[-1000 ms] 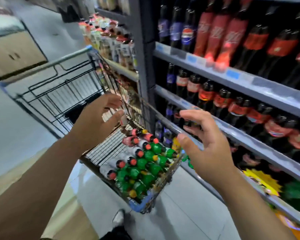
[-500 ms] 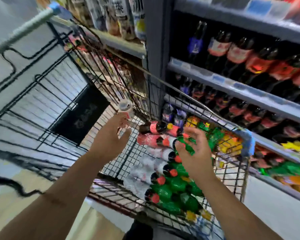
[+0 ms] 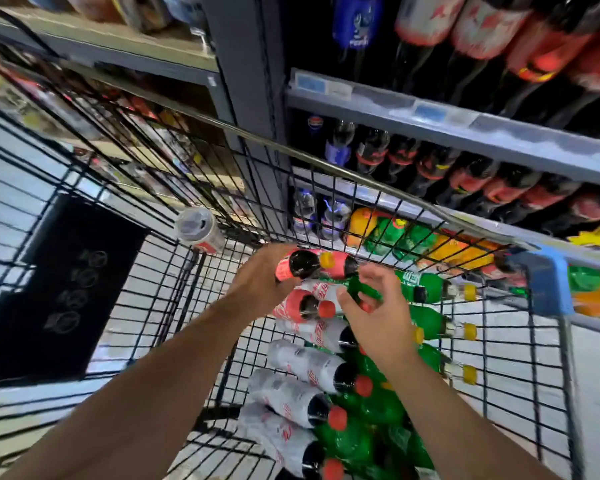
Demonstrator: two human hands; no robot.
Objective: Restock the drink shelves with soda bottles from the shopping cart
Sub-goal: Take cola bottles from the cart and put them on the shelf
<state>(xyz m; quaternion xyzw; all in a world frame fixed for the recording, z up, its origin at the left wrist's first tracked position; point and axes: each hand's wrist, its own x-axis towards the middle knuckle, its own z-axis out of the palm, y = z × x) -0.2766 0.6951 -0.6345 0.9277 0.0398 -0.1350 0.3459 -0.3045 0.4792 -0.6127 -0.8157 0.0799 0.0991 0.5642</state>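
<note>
I look down into a black wire shopping cart point(image 3: 361, 178) parked against the drink shelves point(image 3: 465, 133). Soda bottles lie in rows in it: white-labelled cola bottles with red caps point(image 3: 302, 365) and green bottles with yellow caps point(image 3: 426, 320). My left hand point(image 3: 257, 278) grips a red-labelled cola bottle point(image 3: 295, 266) at the top of the pile. My right hand point(image 3: 381, 313) curls its fingers and thumb around the neck end of a green soda bottle point(image 3: 359, 289) just beside it.
A grey-topped can point(image 3: 198, 228) lies alone in the cart's far end, by a black flap point(image 3: 66, 289). The shelves hold dark cola bottles point(image 3: 465, 174) and, lower down, green and orange bottles point(image 3: 388, 233). The cart's blue corner point(image 3: 548, 282) is at right.
My view has tipped down and closer into the cart. Both hands moved from open in the air down onto the pile, the left closing on a cola bottle, the right on a green one.
</note>
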